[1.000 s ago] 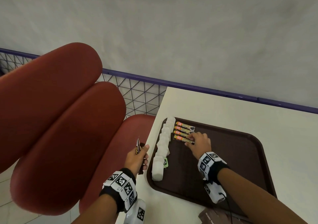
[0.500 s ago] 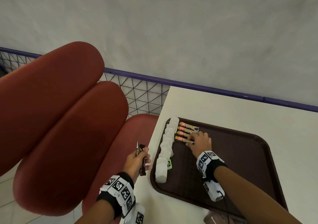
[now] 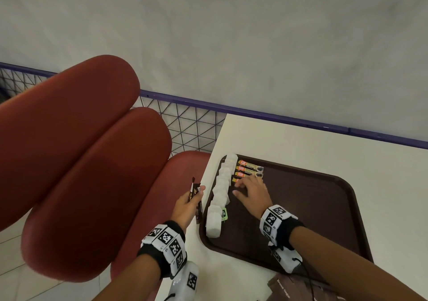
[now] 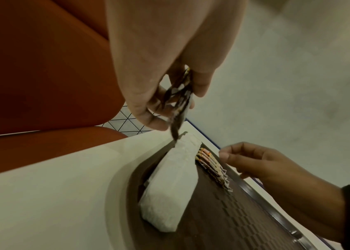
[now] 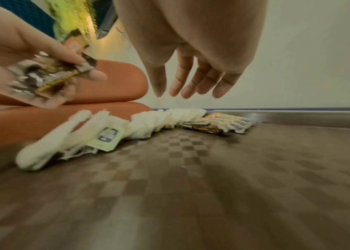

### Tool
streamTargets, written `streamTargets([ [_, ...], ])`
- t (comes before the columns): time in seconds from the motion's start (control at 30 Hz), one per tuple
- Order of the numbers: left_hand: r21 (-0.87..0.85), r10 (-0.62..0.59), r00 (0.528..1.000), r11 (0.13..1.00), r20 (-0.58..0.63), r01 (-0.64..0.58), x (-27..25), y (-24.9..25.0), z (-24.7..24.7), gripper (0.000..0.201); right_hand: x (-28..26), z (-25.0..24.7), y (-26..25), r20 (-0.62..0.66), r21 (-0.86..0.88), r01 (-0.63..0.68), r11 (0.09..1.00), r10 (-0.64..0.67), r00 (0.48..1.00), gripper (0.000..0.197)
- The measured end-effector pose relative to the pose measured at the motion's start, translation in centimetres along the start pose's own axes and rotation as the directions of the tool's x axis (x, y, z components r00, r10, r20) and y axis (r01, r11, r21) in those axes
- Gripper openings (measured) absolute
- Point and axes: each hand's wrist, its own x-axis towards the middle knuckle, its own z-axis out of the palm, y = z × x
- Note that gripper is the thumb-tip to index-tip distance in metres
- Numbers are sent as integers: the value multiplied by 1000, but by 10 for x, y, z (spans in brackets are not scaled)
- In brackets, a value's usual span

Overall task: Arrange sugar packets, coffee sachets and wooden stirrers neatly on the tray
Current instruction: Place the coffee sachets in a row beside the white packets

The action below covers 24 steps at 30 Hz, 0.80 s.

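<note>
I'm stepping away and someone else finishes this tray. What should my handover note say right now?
Left hand: grips a few dark coffee sachets, off the tray's left edge.
Right hand: empty, fingers relaxed, above the tray.
Done: white packets in a line along the left rim; four orange-ended sachets in a neat column beside them at the far end.
Left: lay down the held sachets. No wooden stirrers in view.

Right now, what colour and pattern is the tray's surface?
The tray is dark brown with a faint checkered texture, clearest in the right wrist view.
</note>
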Motion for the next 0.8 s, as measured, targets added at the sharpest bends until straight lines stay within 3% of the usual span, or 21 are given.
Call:
streamTargets([
  [0.13, -28, 4, 998, 1000, 55, -2, -10, 7, 12, 27, -16, 6, -19, 139, 278, 67, 958, -109, 984, 15],
  [0.27, -38, -3, 995, 999, 98, 7, -14, 6, 19, 25, -31, 7, -42, 375, 514, -101, 852, -117, 920, 24],
  [0.4, -40, 9, 995, 999, 96, -5, -17, 4, 18, 19, -39, -1, -48, 493, 631, -245, 736, -137, 859, 23],
  [0.57, -91, -19, 996, 996, 91, 27, -20, 3, 14, 10, -40, -9, -36, 385, 602, -184, 777, -80, 919, 19],
  [0.7, -203, -44, 995, 977, 85, 61, -21, 2, 12, 12, -41, -16, -29, 210, 414, -75, 907, -15, 978, 22],
  [0.8, -249, -51, 996, 966, 70, 67, -21, 2, 13, 10, -45, -18, -26, 88, 202, 76, 976, -96, 992, 22],
])
